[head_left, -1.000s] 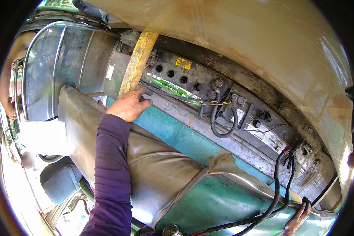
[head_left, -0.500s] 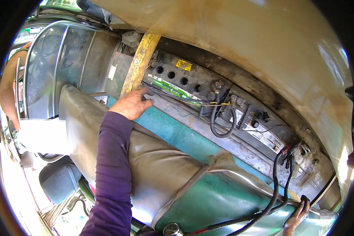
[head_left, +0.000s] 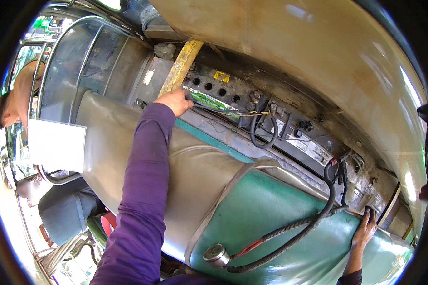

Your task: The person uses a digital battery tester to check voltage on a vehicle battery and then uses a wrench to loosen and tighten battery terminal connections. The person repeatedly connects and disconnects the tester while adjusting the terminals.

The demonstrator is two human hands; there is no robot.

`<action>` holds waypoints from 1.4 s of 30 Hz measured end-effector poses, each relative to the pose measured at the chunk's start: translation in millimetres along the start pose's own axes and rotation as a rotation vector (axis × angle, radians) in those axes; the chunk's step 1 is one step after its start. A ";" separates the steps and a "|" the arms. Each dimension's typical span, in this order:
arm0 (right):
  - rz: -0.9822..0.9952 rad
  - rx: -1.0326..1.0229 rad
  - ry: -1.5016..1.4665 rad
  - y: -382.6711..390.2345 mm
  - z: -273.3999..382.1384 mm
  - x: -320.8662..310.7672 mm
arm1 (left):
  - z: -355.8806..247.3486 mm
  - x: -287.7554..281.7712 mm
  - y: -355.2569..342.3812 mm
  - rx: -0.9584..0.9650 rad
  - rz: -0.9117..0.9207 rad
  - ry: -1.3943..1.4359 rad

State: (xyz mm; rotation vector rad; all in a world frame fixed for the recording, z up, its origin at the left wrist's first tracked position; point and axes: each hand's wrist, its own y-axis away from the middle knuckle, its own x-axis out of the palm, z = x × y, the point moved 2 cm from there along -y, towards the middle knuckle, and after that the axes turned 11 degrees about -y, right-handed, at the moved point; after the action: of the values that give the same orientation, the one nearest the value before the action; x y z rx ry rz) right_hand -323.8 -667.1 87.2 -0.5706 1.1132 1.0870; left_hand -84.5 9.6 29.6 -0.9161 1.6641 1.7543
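Note:
Purple-sleeved, my left hand (head_left: 176,101) is closed at the lower end of a yellow metal bar (head_left: 181,69); what its fingers hold is hidden. Just right of it, a battery (head_left: 214,85) has several round filler holes along its top. A second battery (head_left: 303,140) stands farther right, joined to it by a looped black cable (head_left: 260,141). At the lower right, my right hand (head_left: 364,230) grips the upper edge of a green and tan vinyl cover (head_left: 266,213). A round gauge (head_left: 216,255) lies on that cover, beside black corrugated cables (head_left: 299,236).
A large tan panel (head_left: 299,42) curves over the batteries. Metal rails (head_left: 85,61) and a white sheet (head_left: 57,145) are at the left, with another person (head_left: 26,90) beyond them. A dark padded seat (head_left: 66,218) is lower left.
The vinyl cover has shifted up toward the batteries, hiding more of the teal strip. The gauge now shows fully on the cover. Both hands keep their places as the view shifts.

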 end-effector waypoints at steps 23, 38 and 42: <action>-0.073 0.031 0.077 2.9 8.8 0.0 | -3.1 -18.0 0.5 -0.215 -0.632 0.257; -0.014 0.043 0.052 3.1 19.2 -2.4 | 7.5 -19.2 -9.2 -0.130 -0.782 0.660; -0.039 0.059 0.114 4.0 18.9 -2.4 | 1.6 -23.3 -5.2 -0.098 -0.754 0.723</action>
State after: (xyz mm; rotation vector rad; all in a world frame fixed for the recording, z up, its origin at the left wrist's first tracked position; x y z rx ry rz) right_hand -319.5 -651.0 97.1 -0.6115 1.2244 0.9942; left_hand -66.2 13.1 44.6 -2.0650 1.3035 1.0315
